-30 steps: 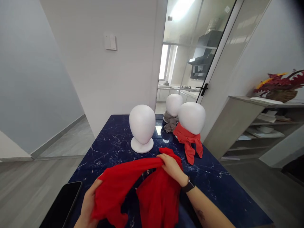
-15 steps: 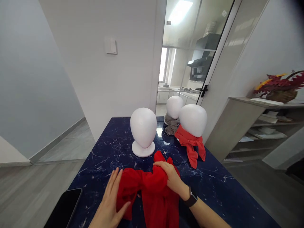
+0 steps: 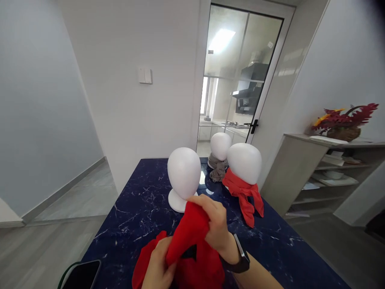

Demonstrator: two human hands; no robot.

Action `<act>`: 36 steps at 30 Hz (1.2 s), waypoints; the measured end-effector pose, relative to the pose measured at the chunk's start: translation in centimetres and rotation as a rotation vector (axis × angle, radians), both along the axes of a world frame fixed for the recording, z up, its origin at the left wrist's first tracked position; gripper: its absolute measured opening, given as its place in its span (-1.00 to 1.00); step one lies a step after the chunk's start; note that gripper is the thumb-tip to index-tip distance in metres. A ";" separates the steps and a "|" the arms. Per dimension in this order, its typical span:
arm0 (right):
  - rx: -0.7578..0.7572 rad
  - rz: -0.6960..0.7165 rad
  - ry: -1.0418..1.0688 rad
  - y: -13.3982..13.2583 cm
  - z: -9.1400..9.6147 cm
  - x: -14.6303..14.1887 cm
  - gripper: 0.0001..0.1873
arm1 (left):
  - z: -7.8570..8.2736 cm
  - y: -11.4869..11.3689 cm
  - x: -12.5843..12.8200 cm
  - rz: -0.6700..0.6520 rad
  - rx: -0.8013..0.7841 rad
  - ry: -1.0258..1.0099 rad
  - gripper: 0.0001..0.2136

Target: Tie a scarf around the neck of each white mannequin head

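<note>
A red scarf point(image 3: 191, 226) is bunched between my two hands at the near side of the table. My right hand point(image 3: 215, 220), with a dark watch on its wrist, grips the raised upper end of the cloth. Lower down, my left hand point(image 3: 159, 263) is closed around another part of it. Just beyond my hands stands a bare white mannequin head point(image 3: 184, 172) on a round base. My right fingertips overlap the base in view; I cannot tell whether they touch it. Loose folds of the scarf hang and spread below both hands.
Behind to the right, one white mannequin head point(image 3: 245, 162) wears a coral red scarf point(image 3: 243, 192), and another point(image 3: 221, 146) wears a grey-brown scarf point(image 3: 219, 166). A phone point(image 3: 82, 275) lies at the near left of the dark blue marbled table point(image 3: 129, 204). Shelves point(image 3: 331, 168) stand at right.
Both hands have gone from resting on the red scarf to gripping it. The right hand has lifted part of it towards the nearest head. The whole view has tilted up slightly.
</note>
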State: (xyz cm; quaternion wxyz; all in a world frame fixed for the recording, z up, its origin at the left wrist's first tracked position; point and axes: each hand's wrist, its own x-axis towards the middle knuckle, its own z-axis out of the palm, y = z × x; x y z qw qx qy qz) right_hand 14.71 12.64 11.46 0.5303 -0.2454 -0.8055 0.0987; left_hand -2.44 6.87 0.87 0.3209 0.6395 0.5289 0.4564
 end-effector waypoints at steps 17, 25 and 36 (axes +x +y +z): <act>-0.583 -0.048 -0.094 4.7 1.8 9.0 -0.60 | -1.4 -2.1 -1.5 0.269 -0.206 -0.379 -0.55; -0.693 0.054 -0.588 1.5 2.4 6.9 -0.25 | -0.7 -1.3 -1.8 0.058 -0.051 -0.480 -0.57; -0.453 0.289 -0.839 2.3 -3.3 -1.4 -0.52 | -0.3 -1.3 -2.8 0.119 0.052 -0.291 -0.78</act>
